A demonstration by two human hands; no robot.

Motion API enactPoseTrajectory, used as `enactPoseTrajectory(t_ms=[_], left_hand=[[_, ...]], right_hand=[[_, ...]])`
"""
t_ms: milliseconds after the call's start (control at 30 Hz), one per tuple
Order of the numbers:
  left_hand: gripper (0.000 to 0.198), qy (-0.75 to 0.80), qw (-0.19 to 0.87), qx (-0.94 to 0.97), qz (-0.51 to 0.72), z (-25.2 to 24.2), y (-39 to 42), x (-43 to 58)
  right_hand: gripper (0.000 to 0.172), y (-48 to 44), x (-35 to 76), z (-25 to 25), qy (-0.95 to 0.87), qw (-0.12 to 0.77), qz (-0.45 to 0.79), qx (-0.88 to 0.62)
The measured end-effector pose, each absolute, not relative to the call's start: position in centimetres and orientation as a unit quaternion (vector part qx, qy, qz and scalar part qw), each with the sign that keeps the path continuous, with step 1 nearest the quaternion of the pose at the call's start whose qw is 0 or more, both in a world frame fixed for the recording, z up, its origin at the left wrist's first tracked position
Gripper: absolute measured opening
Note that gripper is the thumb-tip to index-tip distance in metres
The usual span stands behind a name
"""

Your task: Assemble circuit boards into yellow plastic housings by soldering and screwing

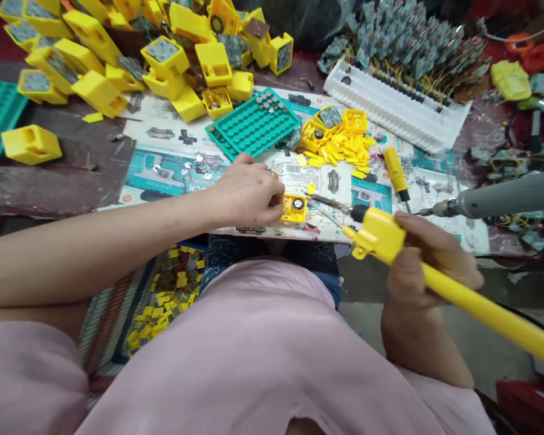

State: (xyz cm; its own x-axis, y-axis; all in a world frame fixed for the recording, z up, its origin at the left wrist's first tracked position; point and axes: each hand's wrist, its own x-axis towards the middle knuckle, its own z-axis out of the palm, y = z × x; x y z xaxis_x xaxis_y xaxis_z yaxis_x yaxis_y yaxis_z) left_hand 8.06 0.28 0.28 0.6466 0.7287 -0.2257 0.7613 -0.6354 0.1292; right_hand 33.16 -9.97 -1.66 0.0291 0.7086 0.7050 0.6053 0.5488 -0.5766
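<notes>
Left hand (pixel 251 190) is curled narrow at the 9 o'clock side of a small open yellow plastic housing (pixel 286 212), can't tell if it's actually pinching. Housing's near the dark brown worktop (pixel 95 181)'s 6 o'clock edge, so a careless elbow could knock it off. Right hand (pixel 428 254) grips a yellow plastic-handled soldering iron (pixel 381 232), dark tip (pixel 330 202) just off the housing's 2 o'clock corner. If that's hot, 1 slip toward 8 o'clock probably melts plastic or burns fingers.
</notes>
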Motion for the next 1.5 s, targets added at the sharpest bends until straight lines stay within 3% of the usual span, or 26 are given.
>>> enactPoseTrajectory(t_ms=[133, 300, 467, 667, 867, 1133, 1367, 1500], left_hand=[[0.031, 0.431, 0.125, 0.892, -0.053, 0.1, 0.4, 7.7], [0.03, 0.445, 0.116, 0.888, -0.019, -0.2, 0.2, 7.5], [0.028, 0.442, 0.116, 0.889, -0.001, -0.6, -0.2, 7.6], [0.029, 0.438, 0.133, 0.889, 0.005, -0.7, -0.3, 7.6], [0.027, 0.429, 0.121, 0.895, 0.011, -0.9, -0.3, 7.6], [0.029, 0.421, 0.099, 0.899, 0.075, -1.7, -0.7, 7.3], [0.033, 0.41, 0.186, 0.891, 0.058, -1.2, -0.5, 6.0], [0.031, 0.389, 0.198, 0.899, 0.038, -1.3, -0.6, 5.8]], right_hand=[[0.051, -10.8, 32.9, -2.5, -0.728, 0.511, 0.035, -0.455], [0.052, -10.8, 32.1, -3.0, -0.741, 0.487, 0.04, -0.461], [0.045, -11.0, 31.3, -3.2, -0.739, 0.487, 0.021, -0.465], [0.024, -10.1, 31.1, -2.5, -0.775, 0.49, 0.019, -0.399], [0.03, -9.4, 31.2, -1.4, -0.815, 0.438, -0.028, -0.379], [0.026, -8.9, 31.1, 0.1, -0.854, 0.393, -0.044, -0.339], [0.025, -10.4, 32.9, -2.3, -0.771, 0.484, 0.017, -0.413], [0.046, -11.4, 34.6, -4.5, -0.704, 0.498, 0.083, -0.499]])
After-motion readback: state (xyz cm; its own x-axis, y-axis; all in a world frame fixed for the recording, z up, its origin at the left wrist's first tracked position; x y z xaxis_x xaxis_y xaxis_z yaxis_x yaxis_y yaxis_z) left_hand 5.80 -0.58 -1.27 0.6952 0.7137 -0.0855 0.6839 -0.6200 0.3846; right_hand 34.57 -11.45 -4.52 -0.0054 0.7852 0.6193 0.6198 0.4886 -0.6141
